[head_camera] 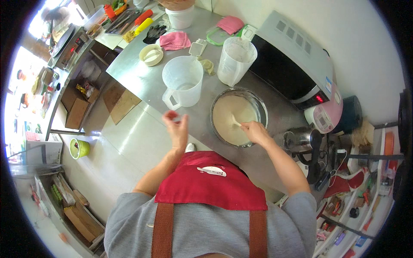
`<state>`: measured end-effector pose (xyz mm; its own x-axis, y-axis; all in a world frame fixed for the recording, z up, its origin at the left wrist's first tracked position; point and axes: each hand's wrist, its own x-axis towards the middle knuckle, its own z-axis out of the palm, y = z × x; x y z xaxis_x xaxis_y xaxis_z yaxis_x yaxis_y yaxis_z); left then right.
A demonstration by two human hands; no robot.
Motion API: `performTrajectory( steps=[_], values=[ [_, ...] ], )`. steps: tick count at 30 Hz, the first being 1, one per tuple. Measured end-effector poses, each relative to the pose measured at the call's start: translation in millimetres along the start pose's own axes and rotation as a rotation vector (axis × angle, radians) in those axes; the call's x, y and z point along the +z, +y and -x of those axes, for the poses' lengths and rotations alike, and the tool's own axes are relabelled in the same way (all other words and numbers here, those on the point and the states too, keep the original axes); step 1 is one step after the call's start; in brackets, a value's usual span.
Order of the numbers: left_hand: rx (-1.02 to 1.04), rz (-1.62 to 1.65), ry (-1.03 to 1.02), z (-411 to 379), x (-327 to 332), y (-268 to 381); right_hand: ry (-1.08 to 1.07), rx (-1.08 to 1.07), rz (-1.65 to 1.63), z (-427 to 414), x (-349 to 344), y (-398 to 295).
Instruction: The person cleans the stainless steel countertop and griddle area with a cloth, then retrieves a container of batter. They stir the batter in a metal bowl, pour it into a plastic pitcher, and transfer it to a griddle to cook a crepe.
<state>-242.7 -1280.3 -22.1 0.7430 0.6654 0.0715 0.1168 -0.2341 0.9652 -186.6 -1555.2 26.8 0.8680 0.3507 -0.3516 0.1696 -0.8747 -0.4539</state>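
Observation:
My right hand (255,130) grips the handle of a pale spoon or spatula (235,120), whose lower end sits in the beige batter (227,108). The batter fills much of a round metal bowl (264,111) on the steel table. My left hand (177,127) is raised near the table's edge, blurred, with the fingers curled around something small and reddish that I cannot make out. Beyond it stands a translucent plastic measuring jug (184,77) with its handle towards me. A second jug (235,63), with pale residue on its wall, stands just behind the bowl.
A microwave (284,61), a pink rice cooker (326,113) and a metal kettle (298,140) line the right side. Pink cloths (175,41), a round cream container (151,55) and black gloves (155,33) lie at the table's far end. A green bucket (79,149) stands on the floor, left.

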Motion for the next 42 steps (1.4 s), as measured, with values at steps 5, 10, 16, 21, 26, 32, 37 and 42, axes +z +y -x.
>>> performTrajectory(
  steps=[5, 10, 16, 21, 26, 32, 37, 42],
  values=[
    [0.25, -0.218, -0.013, -53, -22, 18, -0.249, 0.182, -0.568, -11, 20, 9],
    [0.051, 0.025, -0.446, -83, -23, 54, -0.382, 0.302, -0.893, -1, -7, 11],
    [0.267, -0.129, -0.293, -73, -16, 94, -0.285, 0.295, -0.964, 30, -30, 11],
    [0.414, -0.464, -0.511, -64, -19, 129, -0.146, 0.253, -0.986, 67, -46, 13],
    [0.662, -0.574, -0.73, -51, -11, 153, 0.054, 0.162, -0.917, 92, -61, 14],
    [0.872, -0.52, -0.818, -31, 19, 192, 0.435, -0.092, -0.196, 83, -66, -41],
    [0.946, -0.458, -0.779, -29, 32, 212, 0.534, -0.217, 0.373, 79, -51, -73],
    [0.871, -0.458, -0.79, -44, 25, 194, 0.407, -0.273, 0.48, 108, -72, -55]
  ],
)
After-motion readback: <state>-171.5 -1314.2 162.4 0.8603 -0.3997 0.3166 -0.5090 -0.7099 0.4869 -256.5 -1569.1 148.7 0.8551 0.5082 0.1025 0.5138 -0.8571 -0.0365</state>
